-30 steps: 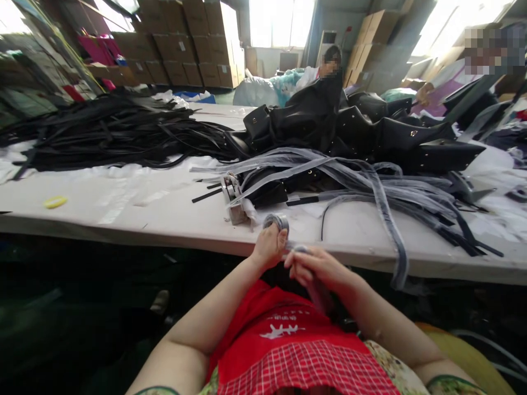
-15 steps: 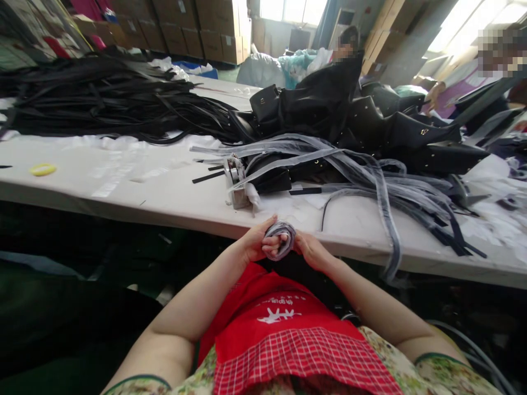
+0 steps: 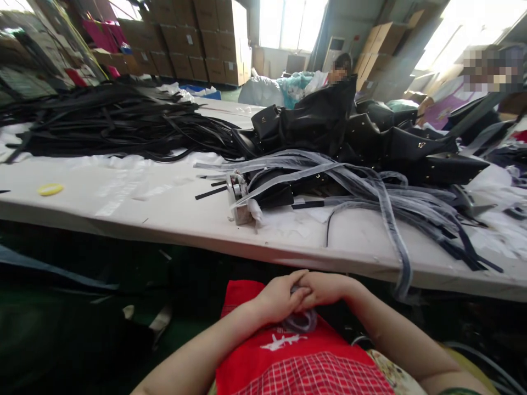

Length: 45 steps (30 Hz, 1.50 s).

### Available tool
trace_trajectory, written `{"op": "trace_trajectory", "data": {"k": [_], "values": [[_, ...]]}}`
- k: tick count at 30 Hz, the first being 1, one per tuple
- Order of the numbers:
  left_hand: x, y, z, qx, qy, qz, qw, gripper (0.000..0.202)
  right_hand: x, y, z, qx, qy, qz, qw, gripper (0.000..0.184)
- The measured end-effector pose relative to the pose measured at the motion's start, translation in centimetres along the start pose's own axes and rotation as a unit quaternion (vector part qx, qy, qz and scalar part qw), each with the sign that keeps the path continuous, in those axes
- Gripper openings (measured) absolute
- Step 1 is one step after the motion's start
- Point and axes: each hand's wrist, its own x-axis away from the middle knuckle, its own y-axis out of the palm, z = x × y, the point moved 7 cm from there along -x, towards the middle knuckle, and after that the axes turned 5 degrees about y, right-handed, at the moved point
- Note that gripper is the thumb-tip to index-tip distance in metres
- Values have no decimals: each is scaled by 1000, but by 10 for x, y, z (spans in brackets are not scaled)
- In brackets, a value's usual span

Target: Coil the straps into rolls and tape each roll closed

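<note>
Low against the red apron (image 3: 247, 340), my left hand (image 3: 280, 299) and my right hand (image 3: 323, 288) are closed together, their fingers overlapping. Between and below them shows a rolled strap (image 3: 303, 322), a grey coil wrapped in clear film. Both hands seem to grip it, though most of the roll is hidden behind the fingers. On the table in front lie more straps in clear film (image 3: 385, 211), one hanging over the front edge. Left of those stands a tape dispenser-like metal device (image 3: 239, 200).
Black bags with metal fittings (image 3: 304, 129) are heaped along the white table (image 3: 185, 219). A big pile of black straps (image 3: 115, 118) lies to the left, near a yellow ring (image 3: 50, 190). Cartons (image 3: 206, 44) are stacked behind. Two people are across the table.
Both hands have moved down from the table's edge to the apron with the rolled strap. The fingers have come together over it. The view has tilted up slightly.
</note>
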Motion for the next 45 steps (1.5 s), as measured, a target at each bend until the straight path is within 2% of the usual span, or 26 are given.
{"op": "trace_trajectory", "data": {"k": [1,3,6,9,12,15,18,20,21,23,25,26,28,30,31,34,36,38,42,44,45], "values": [[7,6,-4,-41,-3,-13,999,51,-2,7,5,-9,12,5,1000,39],[20,9,-15,-55,-25,5,998,43,-4,23,16,-38,36,15,998,43],[38,0,-26,-8,-45,57,997,38,-2,41,24,-76,65,43,994,48],[46,-11,-27,60,-55,71,994,36,-3,41,22,-138,62,83,985,48],[40,-16,-23,125,-71,25,989,35,-11,36,10,-163,21,41,985,44],[31,-17,-15,117,-70,-32,990,32,-21,28,-4,-113,-14,-13,993,41],[29,-21,-17,72,-76,-19,994,29,-32,16,-11,-47,-4,-62,997,44],[32,-26,-26,67,-92,16,993,30,-44,-6,-10,20,21,-39,999,44],[34,-27,-31,70,-100,32,992,31,-51,-26,-11,52,31,9,998,43],[37,-30,-40,77,-112,58,989,34,-66,-79,-21,98,29,170,980,37],[38,-33,-44,82,-112,78,987,36,-78,-133,-42,141,-14,339,930,28],[38,-35,-45,83,-109,84,987,37,-85,-153,-54,176,-45,395,900,27],[37,-37,-45,81,-106,94,987,37,-109,-177,-79,268,-105,433,854,45],[37,-39,-45,76,-110,99,986,38,-139,-186,-93,358,-112,402,835,62],[36,-41,-45,72,-113,102,986,38,-152,-189,-95,389,-92,383,833,63],[36,-45,-44,66,-114,111,985,39,-171,-197,-94,423,-21,370,827,42],[37,-48,-44,68,-109,120,984,38,-164,-195,-90,422,-26,385,820,34],[38,-51,-45,71,-106,127,984,37,-152,-182,-78,426,-58,369,824,35],[38,-52,-45,75,-105,117,985,37,-125,-143,-23,411,-65,252,874,57],[37,-50,-44,76,-102,107,986,37,-106,-136,-2,352,-67,244,901,62],[37,-50,-43,75,-102,104,987,38,-95,-138,2,310,-77,265,910,57]]}}
